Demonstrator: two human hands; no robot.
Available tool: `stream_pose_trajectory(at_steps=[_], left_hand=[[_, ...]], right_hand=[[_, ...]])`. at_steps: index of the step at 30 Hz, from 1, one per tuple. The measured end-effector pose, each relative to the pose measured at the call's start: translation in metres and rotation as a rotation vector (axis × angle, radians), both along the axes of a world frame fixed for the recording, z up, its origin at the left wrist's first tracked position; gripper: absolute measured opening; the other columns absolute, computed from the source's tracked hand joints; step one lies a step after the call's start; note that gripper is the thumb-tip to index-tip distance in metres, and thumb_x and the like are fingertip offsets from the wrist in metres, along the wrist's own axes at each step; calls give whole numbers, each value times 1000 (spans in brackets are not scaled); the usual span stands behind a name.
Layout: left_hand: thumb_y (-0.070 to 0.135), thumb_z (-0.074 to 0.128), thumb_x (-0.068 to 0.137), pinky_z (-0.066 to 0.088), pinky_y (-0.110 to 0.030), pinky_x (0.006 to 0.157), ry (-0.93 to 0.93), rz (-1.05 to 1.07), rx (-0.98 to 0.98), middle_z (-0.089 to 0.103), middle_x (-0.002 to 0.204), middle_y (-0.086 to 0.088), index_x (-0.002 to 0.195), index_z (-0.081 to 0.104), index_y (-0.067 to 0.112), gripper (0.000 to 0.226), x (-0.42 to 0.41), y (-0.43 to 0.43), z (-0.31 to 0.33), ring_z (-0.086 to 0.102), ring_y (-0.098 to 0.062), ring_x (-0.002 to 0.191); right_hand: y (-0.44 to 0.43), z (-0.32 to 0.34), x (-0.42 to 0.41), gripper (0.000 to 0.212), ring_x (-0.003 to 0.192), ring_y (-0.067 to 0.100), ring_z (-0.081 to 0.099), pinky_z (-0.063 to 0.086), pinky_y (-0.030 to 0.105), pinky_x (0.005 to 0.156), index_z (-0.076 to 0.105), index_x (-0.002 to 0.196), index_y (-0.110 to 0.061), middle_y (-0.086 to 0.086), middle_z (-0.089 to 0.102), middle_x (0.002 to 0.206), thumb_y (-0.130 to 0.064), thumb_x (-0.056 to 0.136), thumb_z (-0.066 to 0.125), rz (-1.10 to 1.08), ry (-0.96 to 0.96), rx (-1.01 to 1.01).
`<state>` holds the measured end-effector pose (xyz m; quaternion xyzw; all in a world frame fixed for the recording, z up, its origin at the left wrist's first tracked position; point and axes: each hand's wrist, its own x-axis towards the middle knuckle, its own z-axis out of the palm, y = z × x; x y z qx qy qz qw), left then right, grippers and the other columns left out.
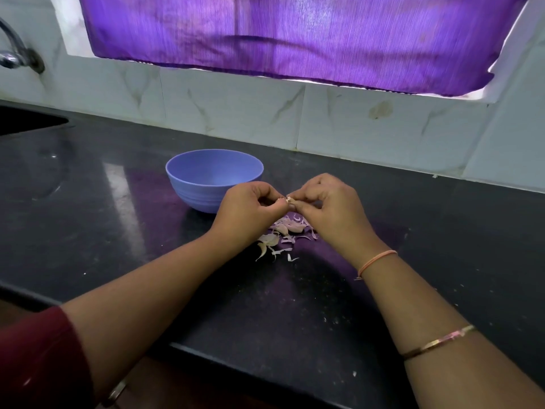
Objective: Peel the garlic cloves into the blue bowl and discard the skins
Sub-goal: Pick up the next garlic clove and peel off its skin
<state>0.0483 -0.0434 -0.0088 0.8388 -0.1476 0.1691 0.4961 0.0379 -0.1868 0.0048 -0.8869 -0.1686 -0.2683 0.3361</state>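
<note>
Fingertips of both hands meet on a small pale garlic clove [288,199], held in the air above the worktop. The left hand [247,205] pinches it with curled fingers, and the right hand [327,202] pinches it from the other side, fingers bent close together. Directly beneath lies a loose heap of thin whitish-pink garlic skins [290,228], with a couple of pale pieces at its near-left edge [268,242]; whether these are whole cloves I cannot tell. The right hand hides part of the heap. Just behind the left hand stands a round blue plastic bowl [188,187], its near-right wall covered by that hand. All rests on a glossy black stone counter [118,237] backed by white marbled wall tiles [236,113], under a purple curtain [295,33].
</note>
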Motion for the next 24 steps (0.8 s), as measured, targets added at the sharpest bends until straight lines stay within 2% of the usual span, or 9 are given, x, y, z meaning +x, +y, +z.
stream_pose_trajectory(at_steps=[3, 9, 11, 16, 20, 22, 24], left_hand=[[19, 67, 80, 42, -16, 50, 2, 23, -1, 66, 61, -1, 70, 69, 13, 12, 1, 0, -1, 51, -7, 52], [16, 65, 81, 38, -7, 47, -4, 76, 47, 63, 57, 7, 68, 66, 15, 13, 2, 2, -1, 52, -1, 48], [16, 65, 81, 38, -6, 47, -3, 81, 78, 62, 57, 8, 68, 65, 16, 14, 1, 2, -1, 52, -2, 49], [18, 63, 80, 41, -6, 49, 61, 92, 131, 65, 60, 8, 68, 66, 18, 13, -1, 4, -3, 56, 0, 51], [22, 62, 81, 47, -17, 57, 58, 72, 134, 67, 63, 4, 70, 68, 18, 13, -3, 3, -2, 60, -6, 58], [27, 60, 85, 43, -18, 54, 42, 74, 125, 66, 59, -2, 67, 68, 12, 25, -3, 3, -2, 56, -8, 53], [33, 58, 89, 39, -23, 50, 10, 81, 121, 64, 57, -11, 65, 67, 5, 38, -1, 2, -3, 49, -11, 49]], right_hand=[[1, -1, 1, 14, 77, 12, 60, 48, 16, 70, 75, 91, -9, 5, 66, 87, -11, 77, 72, 25, -10, 64], [-2, 6, -2, 10, 74, 7, 63, 55, 25, 77, 73, 87, -5, 6, 70, 91, -4, 78, 70, 121, 49, 415], [-2, 7, -4, 11, 74, 6, 63, 56, 27, 73, 72, 90, -6, 6, 71, 94, -5, 79, 69, 153, 96, 499], [-3, 9, -5, 11, 71, 1, 60, 51, 17, 58, 70, 86, -15, -4, 69, 86, -6, 84, 64, 200, 175, 715], [-2, 6, -5, 14, 68, 6, 55, 52, 19, 57, 66, 90, -12, 3, 63, 82, -6, 91, 54, 180, 235, 644], [0, 3, -5, 16, 67, 7, 55, 54, 19, 59, 65, 96, -7, 6, 61, 83, -3, 93, 49, 170, 270, 572], [1, 1, -4, 20, 67, 9, 57, 57, 27, 68, 65, 103, -5, 8, 60, 87, -2, 94, 47, 144, 295, 498]])
